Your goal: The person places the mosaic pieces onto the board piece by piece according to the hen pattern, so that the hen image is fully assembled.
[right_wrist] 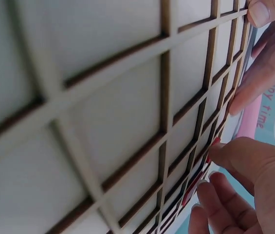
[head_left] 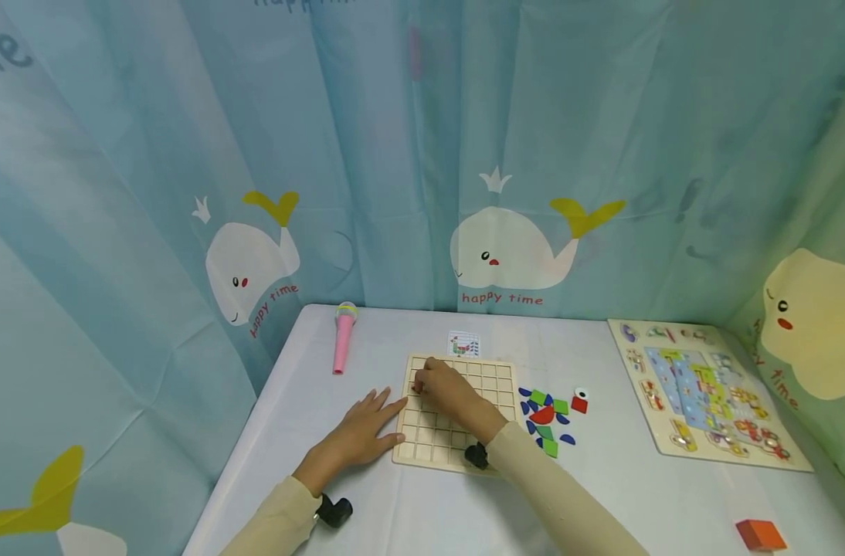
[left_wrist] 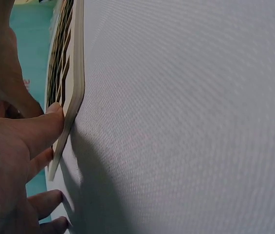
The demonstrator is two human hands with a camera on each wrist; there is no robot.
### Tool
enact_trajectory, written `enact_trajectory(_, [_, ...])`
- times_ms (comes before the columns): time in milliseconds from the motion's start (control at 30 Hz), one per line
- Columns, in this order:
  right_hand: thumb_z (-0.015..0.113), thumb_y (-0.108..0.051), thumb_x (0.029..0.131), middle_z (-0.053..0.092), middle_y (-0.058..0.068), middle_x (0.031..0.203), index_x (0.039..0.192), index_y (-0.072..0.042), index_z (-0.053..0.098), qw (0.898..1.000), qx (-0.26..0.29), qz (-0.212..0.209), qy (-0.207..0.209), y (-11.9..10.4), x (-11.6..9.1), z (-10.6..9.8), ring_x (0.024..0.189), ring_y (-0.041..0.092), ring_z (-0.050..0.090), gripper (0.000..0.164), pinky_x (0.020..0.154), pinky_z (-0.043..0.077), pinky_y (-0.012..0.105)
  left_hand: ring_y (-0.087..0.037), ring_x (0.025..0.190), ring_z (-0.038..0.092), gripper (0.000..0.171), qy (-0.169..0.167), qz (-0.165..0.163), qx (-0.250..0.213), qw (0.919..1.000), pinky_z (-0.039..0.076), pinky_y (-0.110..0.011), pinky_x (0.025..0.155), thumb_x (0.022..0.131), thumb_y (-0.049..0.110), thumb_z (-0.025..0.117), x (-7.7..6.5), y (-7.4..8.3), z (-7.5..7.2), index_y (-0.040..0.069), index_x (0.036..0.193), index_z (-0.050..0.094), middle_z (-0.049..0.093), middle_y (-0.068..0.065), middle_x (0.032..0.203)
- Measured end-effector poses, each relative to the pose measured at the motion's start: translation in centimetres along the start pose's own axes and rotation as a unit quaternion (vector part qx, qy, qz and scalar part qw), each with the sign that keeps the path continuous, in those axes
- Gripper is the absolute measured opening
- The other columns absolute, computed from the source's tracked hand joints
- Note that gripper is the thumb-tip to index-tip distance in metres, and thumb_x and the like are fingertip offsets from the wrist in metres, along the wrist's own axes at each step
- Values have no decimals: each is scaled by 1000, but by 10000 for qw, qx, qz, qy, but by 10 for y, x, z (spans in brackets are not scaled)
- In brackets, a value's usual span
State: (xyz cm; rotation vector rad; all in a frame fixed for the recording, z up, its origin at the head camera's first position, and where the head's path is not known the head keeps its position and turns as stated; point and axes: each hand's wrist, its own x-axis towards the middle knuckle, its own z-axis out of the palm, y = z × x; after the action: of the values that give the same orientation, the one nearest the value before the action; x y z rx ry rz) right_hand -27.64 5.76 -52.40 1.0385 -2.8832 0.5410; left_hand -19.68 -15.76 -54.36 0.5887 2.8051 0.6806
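A wooden grid board (head_left: 429,434) with square cells lies flat on the white table. Over its upper left part, my right hand (head_left: 453,394) pinches a small red piece (right_wrist: 215,142) at the cells near the edge. A second bit of red (right_wrist: 192,189) shows beneath the fingertips in the right wrist view. My left hand (head_left: 360,432) is spread at the board's left side, its thumb (left_wrist: 52,114) and forefinger touching the edge while the other fingers reach down toward the table. Right of the board lie loose blue, green and red pieces, among them a red half circle (head_left: 542,415).
A small picture card (head_left: 463,344) lies behind the board. To the left is a pink toy microphone (head_left: 342,340). A wooden picture puzzle (head_left: 697,452) covers the table's right side, and an orange block (head_left: 761,534) sits at the front right. A whale-print curtain (head_left: 395,154) hangs behind.
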Motion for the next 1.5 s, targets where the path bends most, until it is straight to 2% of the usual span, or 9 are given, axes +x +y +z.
enact_trajectory(300, [78,-8,95,65,8,106,106,-6,75,9982,373,448,-138,16,-27,-22,96,22,65,11,90,59,42,-46,159,23,66,-50,-240,43,9997,22,-65,127,104,43,65,1,5,0,20,163,44,31,-19,171])
enact_trajectory(433, [79,-11,95,65,8,105,107,-6,73,9970,279,714,-92,34,-44,-34,95,23,65,14,90,59,44,-45,160,22,66,-52,-320,36,9995,22,-65,127,104,43,65,1,6,0,20,162,44,31,-18,172])
enact_trajectory(567, [78,-12,96,65,11,111,112,-4,70,9939,281,1059,-85,55,-68,-48,103,28,66,19,91,58,49,-45,160,22,67,-44,-320,26,9995,23,-65,127,103,43,66,1,6,0,20,162,44,31,-18,171])
enact_trajectory(833, [76,-13,97,64,19,119,123,0,67,9783,410,2014,-267,97,-113,-72,104,32,64,30,90,58,51,-46,159,23,66,-8,-299,49,9995,23,-66,126,103,42,66,1,5,1,19,162,45,32,-19,171])
enact_trajectory(1033, [74,-16,98,59,29,126,130,3,63,9537,531,2919,-500,134,-138,-89,109,40,58,39,97,56,59,-48,159,23,67,71,-211,-39,9997,22,-68,126,102,41,67,1,6,2,19,162,45,32,-21,170])
enact_trajectory(1067, [74,-16,98,57,30,126,131,4,62,9500,603,3023,-506,140,-143,-90,110,41,57,41,97,55,60,-48,158,23,67,121,-164,-14,9998,23,-69,125,103,43,66,2,1,6,20,162,44,33,-21,170])
enact_trajectory(1200, [67,-10,99,54,34,123,130,7,59,9465,836,3079,-482,162,-159,-95,106,43,57,36,94,54,60,-49,157,25,67,257,-23,-1,9997,24,-71,123,104,50,62,7,-12,18,25,163,42,33,-21,170])
enact_trajectory(1367, [62,1,99,58,34,121,126,4,64,9543,895,2817,-428,180,-170,-97,106,44,60,27,91,55,58,-48,159,22,70,264,-35,-115,9996,21,-71,125,102,53,63,8,-14,19,27,163,43,32,-19,171])
enact_trajectory(1500, [61,0,100,62,30,115,123,3,66,9582,981,2664,-358,188,-170,-97,101,41,60,23,89,55,57,-47,159,23,70,328,-12,78,9994,23,-70,124,102,58,60,10,-19,25,31,164,40,31,-17,172])
